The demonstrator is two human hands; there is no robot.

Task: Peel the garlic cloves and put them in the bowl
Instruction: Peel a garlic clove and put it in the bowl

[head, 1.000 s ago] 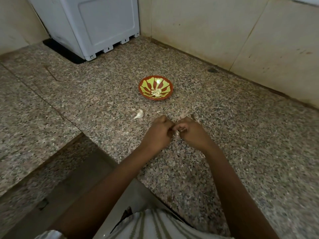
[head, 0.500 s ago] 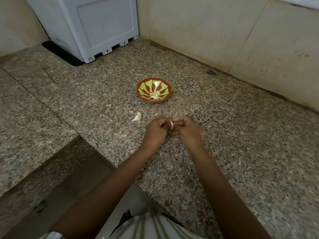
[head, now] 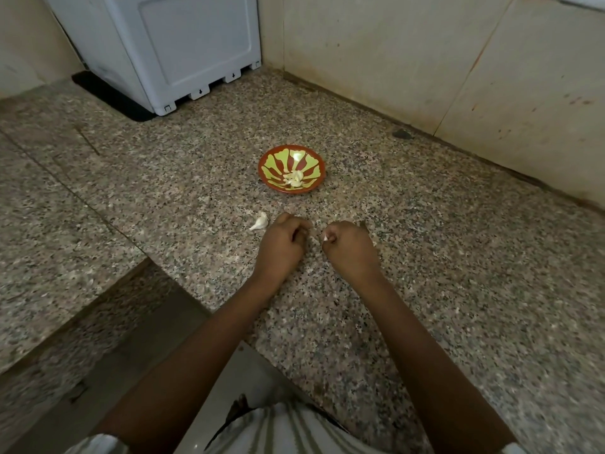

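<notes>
A red bowl point(head: 264, 158) with a yellow-green pattern stands on the granite counter, with several peeled garlic cloves point(head: 294, 179) inside. One unpeeled clove point(head: 260, 221) lies on the counter just left of my left hand point(head: 281, 245). The left hand's fingers are curled, and nothing shows in them. My right hand point(head: 352, 249) is a short gap to its right and pinches a small white garlic clove point(head: 325, 238) at its fingertips. Most of that clove is hidden by the fingers. Both hands hover in front of the bowl.
A white appliance point(head: 183, 44) stands on a black mat at the back left. Tiled walls point(head: 425, 60) close the counter at the back and right. A seam point(head: 98, 217) divides the granite slabs, and the counter edge drops off at the lower left.
My hands were pressed together on one clove. They have pulled apart, and the white piece stays with the right hand. The view has shifted slightly.
</notes>
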